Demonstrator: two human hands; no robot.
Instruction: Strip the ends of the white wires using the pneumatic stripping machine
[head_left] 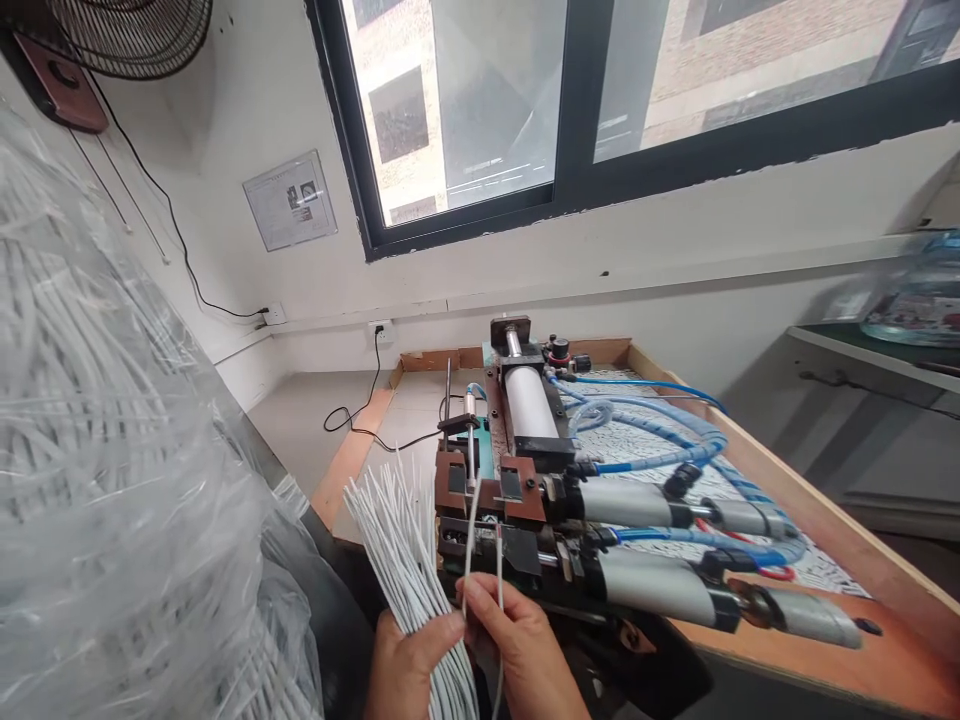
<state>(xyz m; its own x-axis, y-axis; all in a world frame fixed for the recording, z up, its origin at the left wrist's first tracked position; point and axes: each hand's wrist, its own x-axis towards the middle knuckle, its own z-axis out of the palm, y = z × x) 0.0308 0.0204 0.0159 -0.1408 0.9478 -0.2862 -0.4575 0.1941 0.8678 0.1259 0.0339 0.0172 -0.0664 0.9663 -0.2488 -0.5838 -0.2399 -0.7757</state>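
My left hand is closed around a bundle of thin white wires that fans upward toward the left. My right hand pinches a single white wire with a bare copper tip, held upright just in front of the jaws of a pneumatic wire-stripping machine. A second white wire rises beside it toward the machine's front. The machine has a white cylinder and two grey air cylinders pointing right.
The machine sits on a wooden tray-like bench with blue air hoses. A large clear bag of white wires fills the left. A window, a wall socket with a black cable, and a side shelf lie beyond.
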